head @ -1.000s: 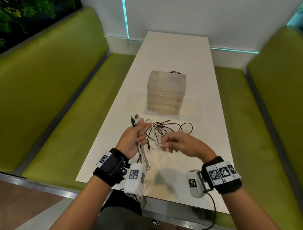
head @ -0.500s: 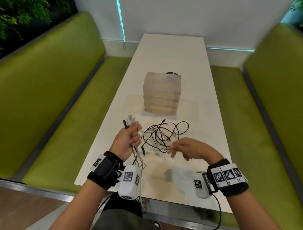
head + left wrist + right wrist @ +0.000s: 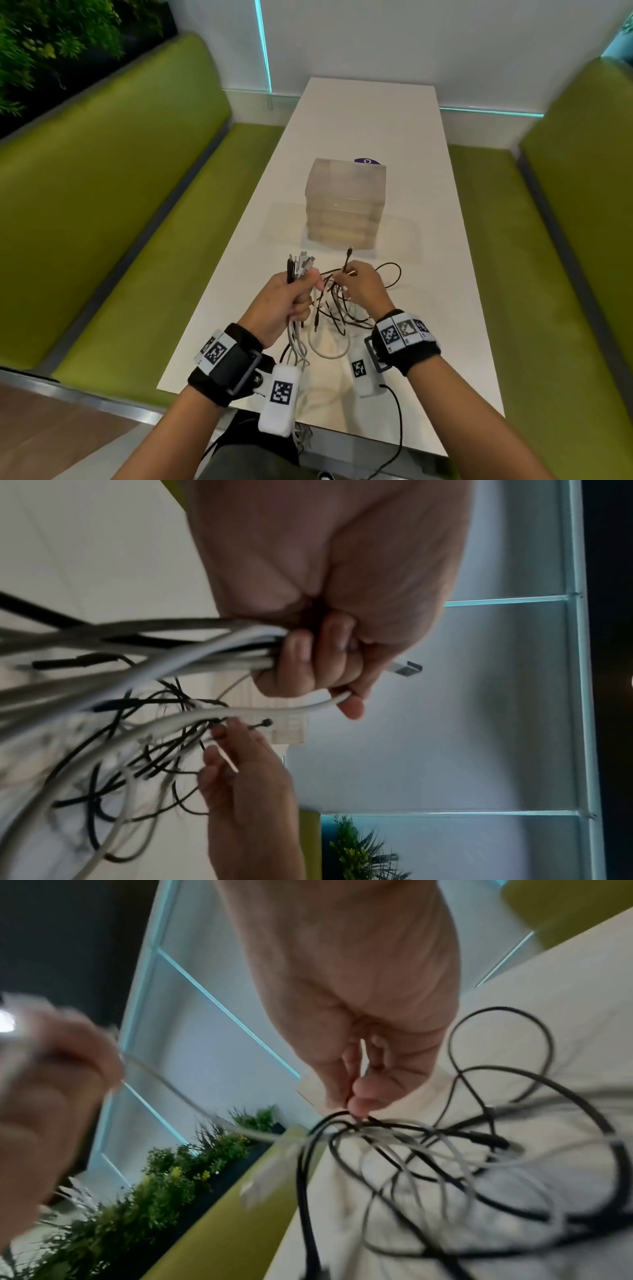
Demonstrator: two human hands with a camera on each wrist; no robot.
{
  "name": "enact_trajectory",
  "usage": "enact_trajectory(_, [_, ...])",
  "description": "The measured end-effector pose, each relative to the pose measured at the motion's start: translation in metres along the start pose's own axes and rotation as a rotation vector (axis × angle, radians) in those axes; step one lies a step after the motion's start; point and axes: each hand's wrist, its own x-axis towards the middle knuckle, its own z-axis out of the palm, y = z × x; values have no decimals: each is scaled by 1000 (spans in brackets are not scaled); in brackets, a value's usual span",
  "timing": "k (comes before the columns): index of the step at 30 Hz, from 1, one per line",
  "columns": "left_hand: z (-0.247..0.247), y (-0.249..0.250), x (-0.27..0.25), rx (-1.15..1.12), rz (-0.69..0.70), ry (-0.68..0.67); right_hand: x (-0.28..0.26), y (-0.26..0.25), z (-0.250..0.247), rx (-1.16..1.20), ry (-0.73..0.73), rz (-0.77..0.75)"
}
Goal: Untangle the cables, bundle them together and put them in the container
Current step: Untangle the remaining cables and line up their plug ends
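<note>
My left hand (image 3: 291,301) grips a bunch of white and black cable ends (image 3: 300,265), plugs sticking up above the fist; in the left wrist view the fingers (image 3: 308,666) curl round white cables (image 3: 192,653). My right hand (image 3: 359,286) pinches a thin black cable (image 3: 346,262), its plug pointing up. Below its fingertips (image 3: 359,1107) hangs a tangle of black and white cables (image 3: 445,1150), which spreads over the white table (image 3: 428,274). The translucent container (image 3: 346,202) stands beyond the hands, mid-table.
Green bench seats (image 3: 120,205) run along both sides of the table, the right one (image 3: 548,257) close by. A purple round object (image 3: 368,161) peeks from behind the container. Cables from the left fist hang over the near table edge (image 3: 308,421). Plants (image 3: 51,41) fill the far left.
Both hands have risen and come closer together. The right hand went from reaching over the tangle to pinching a black cable end and lifting it up beside the left fist.
</note>
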Motion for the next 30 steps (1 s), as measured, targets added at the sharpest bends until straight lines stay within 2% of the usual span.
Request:
enact_trajectory(5, [-16, -5, 9, 97, -3, 291, -13, -37, -41, 189, 43, -196])
enact_trajectory(8, [-18, -7, 13, 206, -6, 430, -30, -64, -71, 259, -29, -341])
enact_trajectory(11, [-9, -5, 14, 322, 43, 482, -49, -77, -73, 282, -191, -388])
enact_trajectory(13, [-5, -5, 12, 581, 87, 510, -59, -78, -64, 326, -243, -387])
enact_trajectory(15, [-6, -5, 10, 815, 81, 549, -66, -76, -55, 352, -225, -395])
enact_trajectory(18, [-14, -2, 4, 942, 51, 587, -69, -70, -48, 416, -145, -375])
enact_trajectory(20, [-14, 1, 1, 843, 103, 524, -71, -66, -47, 460, -137, -365])
enact_trajectory(23, [-1, 1, 0, 251, 131, 330, -77, -63, -37, 487, -213, -367])
enact_trajectory(25, [10, -1, 0, -11, 122, 251, -81, -63, -28, 501, -220, -350])
enact_trajectory(30, [25, 1, 2, -245, 146, 201, -89, -67, -20, 587, -178, -316])
